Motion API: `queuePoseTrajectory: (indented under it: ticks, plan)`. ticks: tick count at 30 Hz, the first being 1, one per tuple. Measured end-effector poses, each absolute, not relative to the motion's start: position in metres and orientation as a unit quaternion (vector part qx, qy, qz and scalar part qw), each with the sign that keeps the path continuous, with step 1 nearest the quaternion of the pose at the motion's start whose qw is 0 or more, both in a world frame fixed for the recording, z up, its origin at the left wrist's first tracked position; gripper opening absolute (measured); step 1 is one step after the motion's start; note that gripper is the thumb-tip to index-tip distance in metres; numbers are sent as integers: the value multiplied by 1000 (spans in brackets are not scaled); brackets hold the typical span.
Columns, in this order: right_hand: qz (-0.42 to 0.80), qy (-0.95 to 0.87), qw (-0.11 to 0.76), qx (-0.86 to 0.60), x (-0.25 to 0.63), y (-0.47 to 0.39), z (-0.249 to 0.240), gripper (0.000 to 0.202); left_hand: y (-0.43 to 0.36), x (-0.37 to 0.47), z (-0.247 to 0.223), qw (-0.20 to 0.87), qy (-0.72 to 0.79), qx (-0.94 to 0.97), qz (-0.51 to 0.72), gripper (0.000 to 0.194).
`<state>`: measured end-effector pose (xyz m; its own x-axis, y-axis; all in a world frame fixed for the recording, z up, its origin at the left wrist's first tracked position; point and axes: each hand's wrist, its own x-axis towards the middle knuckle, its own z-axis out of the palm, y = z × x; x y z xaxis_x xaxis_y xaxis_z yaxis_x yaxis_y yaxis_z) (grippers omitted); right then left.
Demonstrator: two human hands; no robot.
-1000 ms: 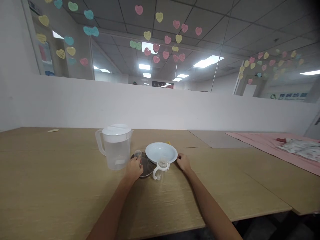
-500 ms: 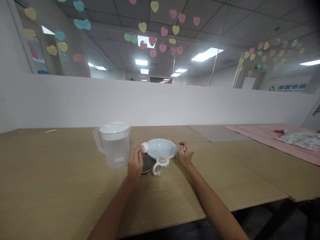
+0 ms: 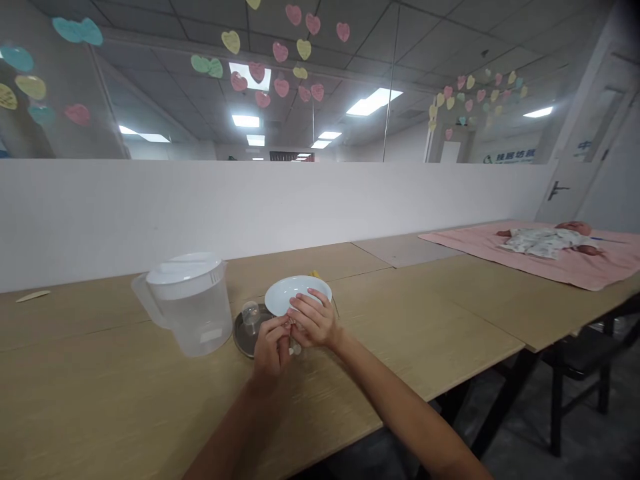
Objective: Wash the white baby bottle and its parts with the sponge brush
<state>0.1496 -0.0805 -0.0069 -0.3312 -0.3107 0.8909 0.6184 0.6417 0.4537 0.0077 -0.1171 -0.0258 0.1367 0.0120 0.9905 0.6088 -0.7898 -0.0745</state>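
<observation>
Lidded pitcher (image 3: 193, 317) left of the left hand (image 3: 271, 348), white bowl (image 3: 284, 292) just beyond the right hand (image 3: 315, 321).
Right fingers curl round the mostly hidden bottle (image 3: 296, 348) between them; left fingers bend in, their grip and the bottle's long axis unclear.

The left hand (image 3: 271, 343) and right hand (image 3: 316, 321) meet around a mostly hidden bottle (image 3: 295, 349) above the tabletop (image 3: 400, 333). Nearby are a white bowl (image 3: 281, 293), a dark dish (image 3: 243, 345) bearing a clear cup (image 3: 251, 313), and a lidded jug (image 3: 195, 320); a doll (image 3: 543, 241) lies well apart on pink cloth (image 3: 475, 241).
</observation>
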Motion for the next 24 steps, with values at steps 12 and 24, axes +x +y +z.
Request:
queuePoseTrajectory:
  ticks: [12, 24]
  plan:
    - [-411, -713, 554, -128, 179, -53, -10, 9, -127, 16, -14, 209, -156, -793, -551, 15]
    - [-418, -747, 515, -55, 184, -58, 3, 7, -123, -1, -2, 302, -168, -799, -492, 12]
